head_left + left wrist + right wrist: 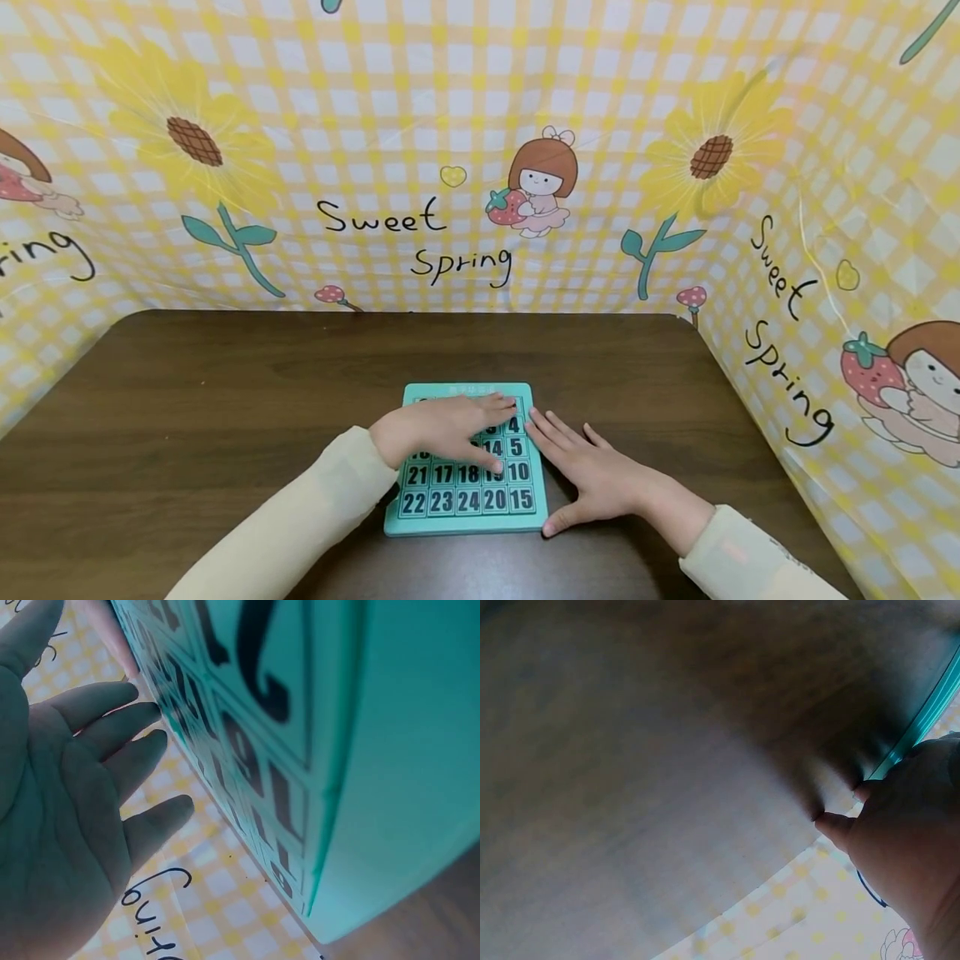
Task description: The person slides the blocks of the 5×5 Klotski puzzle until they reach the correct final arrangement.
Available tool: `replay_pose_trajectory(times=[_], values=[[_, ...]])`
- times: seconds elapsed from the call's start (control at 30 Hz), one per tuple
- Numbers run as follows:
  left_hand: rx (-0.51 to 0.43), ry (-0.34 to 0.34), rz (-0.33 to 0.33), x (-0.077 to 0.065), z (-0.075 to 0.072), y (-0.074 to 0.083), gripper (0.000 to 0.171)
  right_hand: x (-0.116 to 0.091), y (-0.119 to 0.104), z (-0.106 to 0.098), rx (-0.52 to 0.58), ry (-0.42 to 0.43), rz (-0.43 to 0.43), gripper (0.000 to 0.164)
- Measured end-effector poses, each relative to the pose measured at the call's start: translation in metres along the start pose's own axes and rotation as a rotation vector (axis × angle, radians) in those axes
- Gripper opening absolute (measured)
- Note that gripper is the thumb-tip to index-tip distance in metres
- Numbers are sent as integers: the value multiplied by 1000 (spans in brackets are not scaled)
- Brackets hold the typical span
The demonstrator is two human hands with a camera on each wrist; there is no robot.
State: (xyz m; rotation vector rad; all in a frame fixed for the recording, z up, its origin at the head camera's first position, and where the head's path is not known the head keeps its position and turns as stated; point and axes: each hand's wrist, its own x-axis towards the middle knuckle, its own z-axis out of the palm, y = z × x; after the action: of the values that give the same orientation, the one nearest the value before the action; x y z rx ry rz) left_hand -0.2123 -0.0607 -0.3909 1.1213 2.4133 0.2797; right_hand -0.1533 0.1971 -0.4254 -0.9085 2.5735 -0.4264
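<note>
A turquoise number slide puzzle [465, 527] lies flat on the table, its square tiles printed with black numerals. Over its upper rows stretches my left hand [442, 427], palm down with fingers extended to the right, hiding several tiles. The left wrist view shows that palm [67, 795] and its spread fingers near the tile faces; whether the fingertips touch them I cannot tell. Along the puzzle's right side, my right hand [600, 477] lies with straight fingers at the edge and its thumb by the lower right corner. Part of the right hand [907, 825] appears against the puzzle's edge [922, 724].
The brown wood-grain table [225, 417] extends around the puzzle. A yellow checked cloth [390, 125] with flowers and lettering rises behind the table and along both sides.
</note>
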Motion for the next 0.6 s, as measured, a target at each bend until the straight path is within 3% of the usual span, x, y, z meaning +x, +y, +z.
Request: replay_pose_trajectory(times=[0.6], values=[[-9,-21,-124,-29,-3,-11,80,1,1,0,-9,16,-4,124]])
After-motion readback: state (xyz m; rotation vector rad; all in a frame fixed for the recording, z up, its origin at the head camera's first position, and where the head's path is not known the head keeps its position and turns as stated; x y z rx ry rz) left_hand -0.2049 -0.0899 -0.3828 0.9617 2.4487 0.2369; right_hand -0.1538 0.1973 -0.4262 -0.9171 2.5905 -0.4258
